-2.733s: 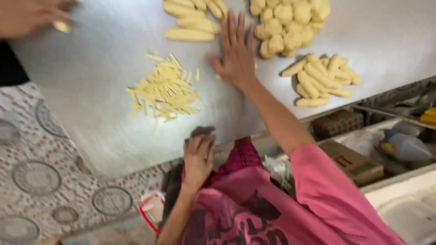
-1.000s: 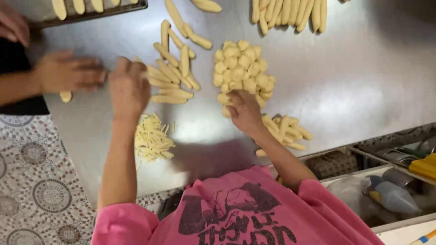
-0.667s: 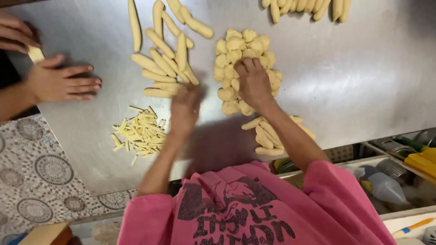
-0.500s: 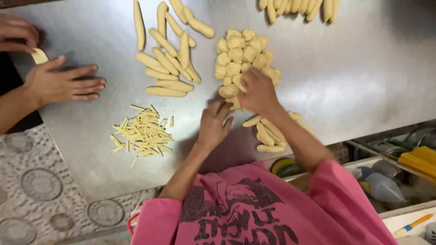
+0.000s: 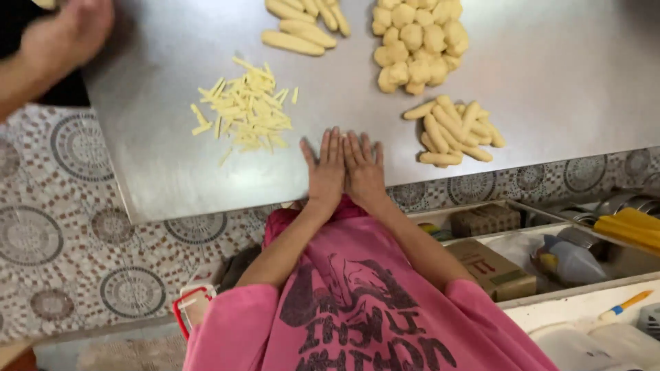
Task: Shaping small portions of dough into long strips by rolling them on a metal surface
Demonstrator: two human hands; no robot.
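Observation:
My left hand [image 5: 326,170] and my right hand [image 5: 365,172] lie flat side by side, palms down, on the steel table [image 5: 564,75] near its front edge. Their fingers are stretched out, and whether anything lies under the palms is hidden. A heap of thin pale yellow strips [image 5: 247,110] sits just left of and beyond my left hand. A small pile of short rolled dough sticks [image 5: 454,130] lies to the right of my right hand. Beyond it is a mound of dough lumps [image 5: 416,41].
Longer dough rolls [image 5: 302,31] lie at the far edge. Another person's hand [image 5: 65,34] is at the top left corner. Below the table on the right, a shelf holds a cardboard box [image 5: 491,269], a bottle [image 5: 574,257] and yellow items [image 5: 632,230]. Patterned floor tiles [image 5: 82,233] show at left.
Both my hands have drawn back from the dough piles and come together flat at the table's front edge. The other person's hand has shifted up to the top left corner.

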